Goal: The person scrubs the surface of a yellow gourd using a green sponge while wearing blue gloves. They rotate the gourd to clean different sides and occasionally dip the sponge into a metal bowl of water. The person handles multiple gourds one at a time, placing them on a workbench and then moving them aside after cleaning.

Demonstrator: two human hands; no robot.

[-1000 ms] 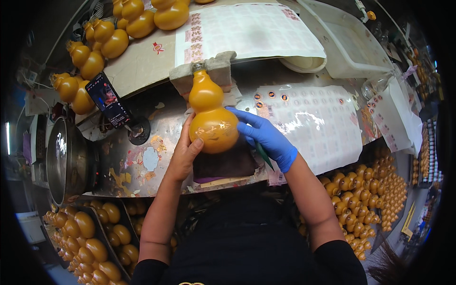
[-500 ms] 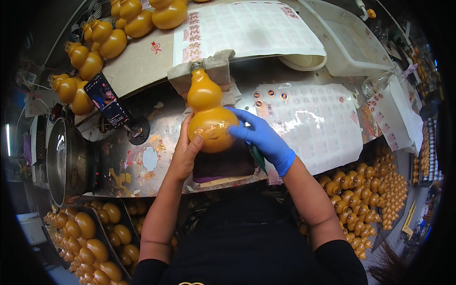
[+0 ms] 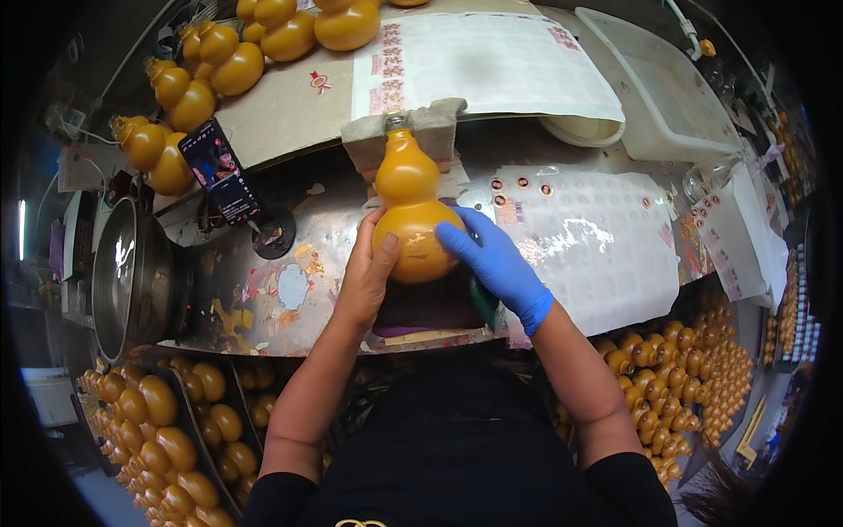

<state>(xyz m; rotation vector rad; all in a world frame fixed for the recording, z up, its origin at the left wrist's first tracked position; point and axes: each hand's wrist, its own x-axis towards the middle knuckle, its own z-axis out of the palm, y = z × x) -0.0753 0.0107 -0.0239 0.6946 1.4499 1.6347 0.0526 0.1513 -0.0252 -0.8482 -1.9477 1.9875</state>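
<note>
A yellow gourd-shaped bottle (image 3: 408, 176) lies between my hands, its threaded neck pointing away from me onto a folded grey cloth (image 3: 356, 133). My bare left hand (image 3: 367, 272) wraps the left side of its wide base, thumb on top. On the right side, my blue-gloved right hand (image 3: 493, 259) grips the base, thumb pressed on the surface. Faint golden marks show on the base between the two thumbs. Beneath the bottle is a dark pad (image 3: 421, 314). Something dark green shows under my right hand, mostly hidden.
Sticker sheets (image 3: 597, 255) cover the table's right side. A phone on a stand (image 3: 219, 171) and a metal pan (image 3: 132, 277) stand left. More yellow gourd bottles (image 3: 237, 66) line the back left; many fill racks below. A plastic tub (image 3: 667, 97) sits back right.
The whole view has shifted, so the table things appear farther right. Both hands still hold the bottle; my right thumb sits higher on it, and fewer golden marks show on the base.
</note>
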